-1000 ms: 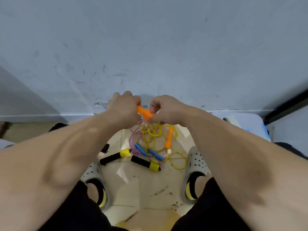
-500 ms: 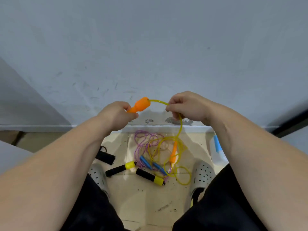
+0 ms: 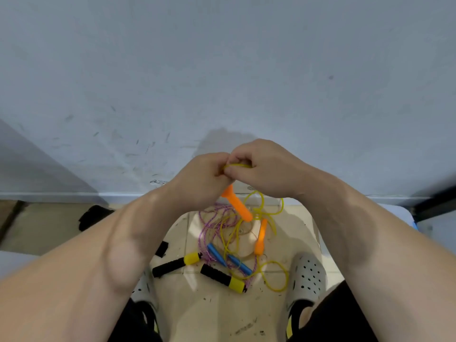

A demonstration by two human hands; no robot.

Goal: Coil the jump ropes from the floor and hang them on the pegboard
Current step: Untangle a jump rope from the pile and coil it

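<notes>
Yellow rope (image 3: 237,165) is up at centre frame, left hand (image 3: 199,178) and right hand (image 3: 261,166) both clenched on it, one orange handle (image 3: 237,206) dangling beneath. I'd judge coiling barely begun. Purple rope (image 3: 212,218) and black-yellow handles (image 3: 177,264) lie untouched at 6 o'clock on the gritty tile floor (image 3: 222,314). Scuffed grey wall (image 3: 222,70) at 12, no pegboard visible.

Tally: orange handles (image 3: 236,206), two; blue handles (image 3: 216,253), two; black-and-yellow handles (image 3: 223,278), two; yellow cord (image 3: 275,277), one; purple cord (image 3: 204,233), one (the pair tangled); grey clogs (image 3: 308,275), two; hands (image 3: 199,178), two; small black objects (image 3: 161,248), two.
</notes>
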